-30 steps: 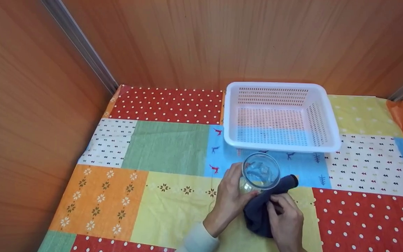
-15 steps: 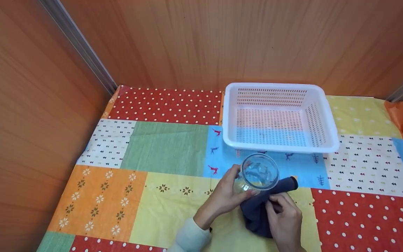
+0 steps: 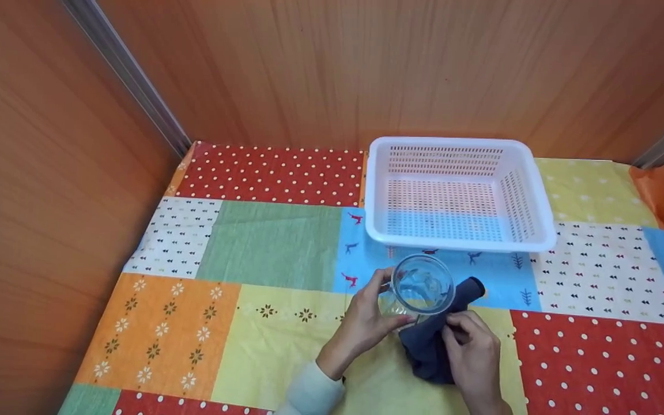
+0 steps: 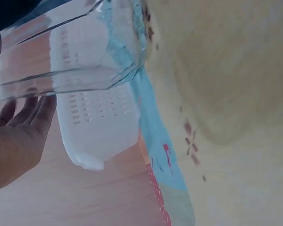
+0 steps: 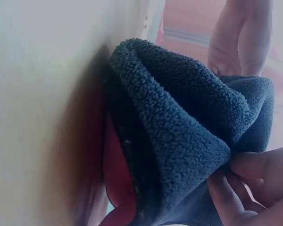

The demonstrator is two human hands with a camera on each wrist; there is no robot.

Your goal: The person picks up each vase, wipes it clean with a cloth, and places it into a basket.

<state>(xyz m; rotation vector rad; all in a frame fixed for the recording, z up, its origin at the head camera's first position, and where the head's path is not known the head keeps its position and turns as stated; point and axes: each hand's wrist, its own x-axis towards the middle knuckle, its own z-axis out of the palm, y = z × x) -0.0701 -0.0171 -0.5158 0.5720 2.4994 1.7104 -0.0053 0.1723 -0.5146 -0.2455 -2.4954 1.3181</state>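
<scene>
A clear glass jar point(image 3: 422, 285) is tilted with its round rim toward the head camera. My left hand point(image 3: 363, 320) grips it from the left, thumb in front and fingers behind. In the left wrist view the angular lower part of the jar point(image 4: 99, 70) is seen above the patterned cloth. My right hand point(image 3: 473, 351) pinches a dark grey-blue towel point(image 3: 433, 351) between thumb and fingers. The towel lies against the jar's right side, and its rolled end sticks up past the rim. Up close in the right wrist view, the towel point(image 5: 174, 127) is fluffy and folded over.
Behind the jar stands a white perforated plastic basket point(image 3: 459, 245), nothing inside it. A patchwork-patterned tablecloth point(image 3: 280, 242) covers the table. Wood-grain panels point(image 3: 309, 69) rise at the back and on both sides. An orange cloth point(image 3: 657, 187) hangs at the far right corner.
The left hand and the jar have shifted slightly left. The towel's rolled end has moved up and left, with the right hand still pinching the towel.
</scene>
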